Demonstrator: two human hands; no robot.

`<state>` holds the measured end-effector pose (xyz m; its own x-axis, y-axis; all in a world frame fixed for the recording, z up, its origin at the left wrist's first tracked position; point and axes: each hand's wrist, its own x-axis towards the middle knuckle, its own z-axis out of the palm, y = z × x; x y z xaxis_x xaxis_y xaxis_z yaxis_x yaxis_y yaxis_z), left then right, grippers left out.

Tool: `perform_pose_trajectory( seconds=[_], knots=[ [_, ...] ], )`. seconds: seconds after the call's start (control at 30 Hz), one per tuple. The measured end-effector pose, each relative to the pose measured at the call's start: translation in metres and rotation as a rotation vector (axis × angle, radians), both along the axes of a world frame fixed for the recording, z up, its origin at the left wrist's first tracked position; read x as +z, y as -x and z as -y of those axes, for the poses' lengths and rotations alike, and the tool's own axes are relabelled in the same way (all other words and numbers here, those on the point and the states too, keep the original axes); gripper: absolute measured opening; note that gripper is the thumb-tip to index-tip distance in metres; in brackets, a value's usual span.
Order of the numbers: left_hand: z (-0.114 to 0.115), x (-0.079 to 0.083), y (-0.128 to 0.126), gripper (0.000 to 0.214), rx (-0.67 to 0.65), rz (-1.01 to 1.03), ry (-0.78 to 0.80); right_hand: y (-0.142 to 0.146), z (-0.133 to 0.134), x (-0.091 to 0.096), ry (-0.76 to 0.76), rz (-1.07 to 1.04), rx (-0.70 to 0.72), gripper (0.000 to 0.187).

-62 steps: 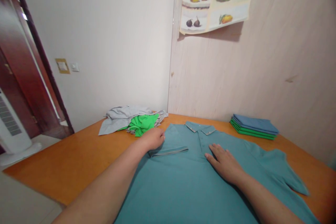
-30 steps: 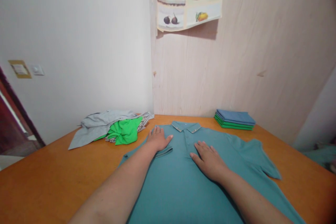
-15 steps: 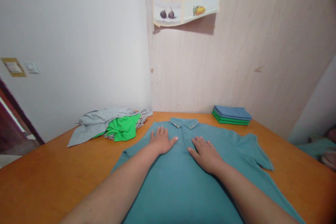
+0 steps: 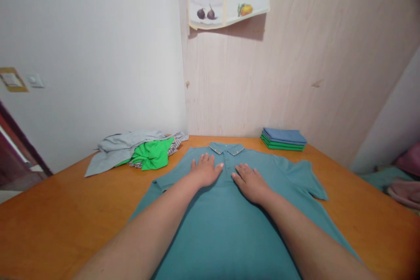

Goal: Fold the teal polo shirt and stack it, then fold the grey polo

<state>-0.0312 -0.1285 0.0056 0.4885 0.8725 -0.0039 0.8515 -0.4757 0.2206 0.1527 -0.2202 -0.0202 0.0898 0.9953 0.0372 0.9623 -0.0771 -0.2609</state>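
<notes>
A teal polo shirt (image 4: 226,227) lies spread front side up, its collar (image 4: 227,148) toward the wall and its hem out of view below. My left hand (image 4: 206,171) rests flat on the chest, left of the button placket, fingers extended. Right of the placket, my right hand (image 4: 251,183) also lies flat on the fabric with its fingers stretched out. Neither hand grips anything. The shirt's right-hand sleeve (image 4: 303,177) is spread outward; my left forearm partly covers the other side.
On the orange-brown table (image 4: 65,218), a loose heap of grey clothes (image 4: 121,148) and a bright green garment (image 4: 154,155) sits at the back left. A neat stack of folded blue and green clothes (image 4: 284,139) stands at the back right, near the wall (image 4: 229,83).
Both hands stay flat on the shirt and have drawn slightly closer together near the placket. The whole view has shifted a little.
</notes>
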Motion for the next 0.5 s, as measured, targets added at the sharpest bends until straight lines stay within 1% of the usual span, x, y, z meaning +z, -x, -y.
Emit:
perform_pose_trajectory(
  seconds=[0.13, 0.23, 0.37, 0.5],
  knots=[
    [0.025, 0.01, 0.001, 0.073, -0.06, -0.043, 0.017, 0.0, 0.001, 0.0, 0.02, 0.026, -0.027, 0.073],
    [0.047, 0.012, 0.003, 0.074, -0.131, -0.067, 0.017, 0.0, 0.001, -0.001, 0.06, 0.046, -0.023, 0.075],
    [0.07, 0.002, 0.004, 0.081, -0.245, -0.068, -0.008, -0.001, 0.0, -0.002, 0.049, 0.032, -0.027, 0.072],
    [0.073, -0.013, 0.003, 0.086, -0.271, -0.061, -0.043, -0.003, -0.001, -0.004, 0.01, 0.003, -0.023, 0.069]
  ],
)
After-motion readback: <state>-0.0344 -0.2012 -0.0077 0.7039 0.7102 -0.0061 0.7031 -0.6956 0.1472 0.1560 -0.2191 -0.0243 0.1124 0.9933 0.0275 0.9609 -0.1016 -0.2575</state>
